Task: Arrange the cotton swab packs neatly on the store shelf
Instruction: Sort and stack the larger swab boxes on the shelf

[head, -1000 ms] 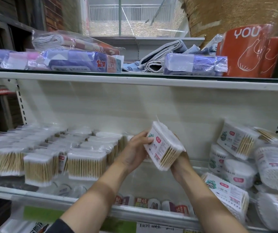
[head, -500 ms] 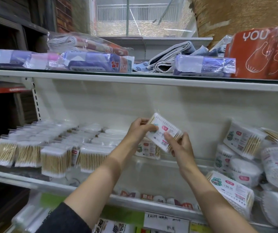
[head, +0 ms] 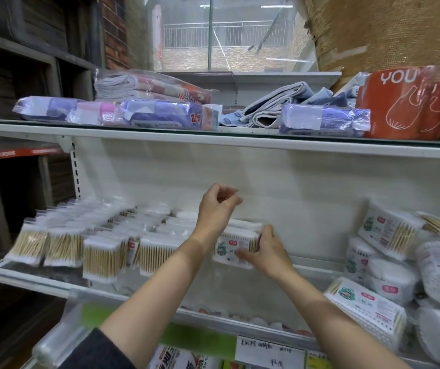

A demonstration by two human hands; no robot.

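Right hand (head: 262, 253) grips a pack (head: 236, 245); left hand (head: 217, 206) hovers curled, empty; a nudge could topple the neighbouring row (head: 101, 243).

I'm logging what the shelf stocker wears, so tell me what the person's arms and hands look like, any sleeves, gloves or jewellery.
Both hands are bare: no gloves, rings or watch show on the left hand or the right hand. The left arm has a dark grey fabric sleeve pushed up near the elbow, leaving the forearm uncovered. The right forearm is uncovered too; no sleeve shows on it.

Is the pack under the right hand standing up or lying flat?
Standing on the shelf: the cotton swab pack shows its label forward, right hand gripping it.
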